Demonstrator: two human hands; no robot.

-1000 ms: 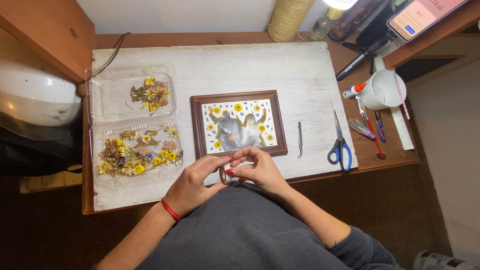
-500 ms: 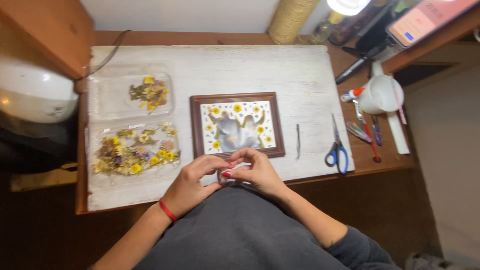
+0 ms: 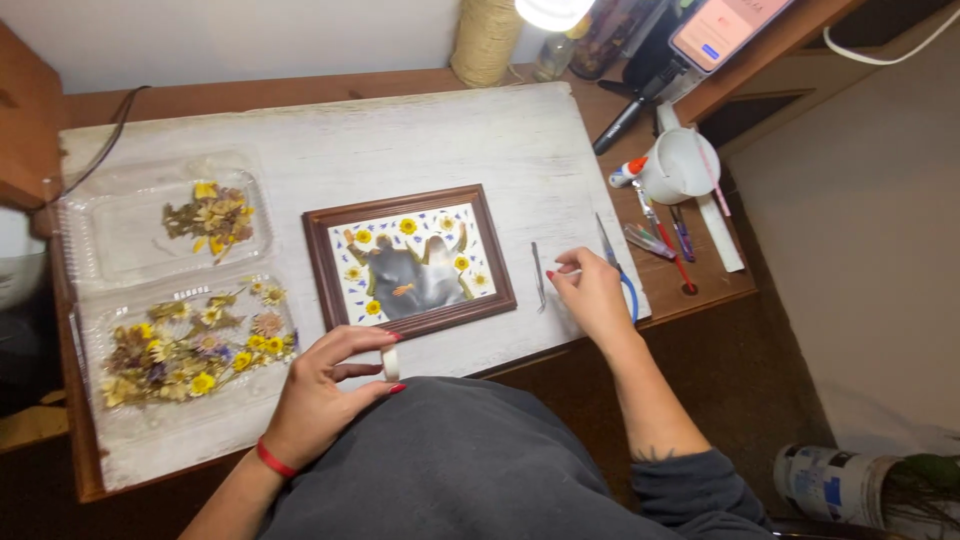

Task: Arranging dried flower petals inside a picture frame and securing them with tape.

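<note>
left hand point(image 3: 318, 392): fingers pinch small tape roll point(image 3: 390, 362) | right hand point(image 3: 592, 293): fingers curled over scissors point(image 3: 618, 272), grip unclear | tip: keep roll steady near frame point(image 3: 410, 261)

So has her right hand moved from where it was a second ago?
Yes. The right hand has left the left hand below the picture frame and gone out to the right, now beside the tweezers, over the scissors.
</note>
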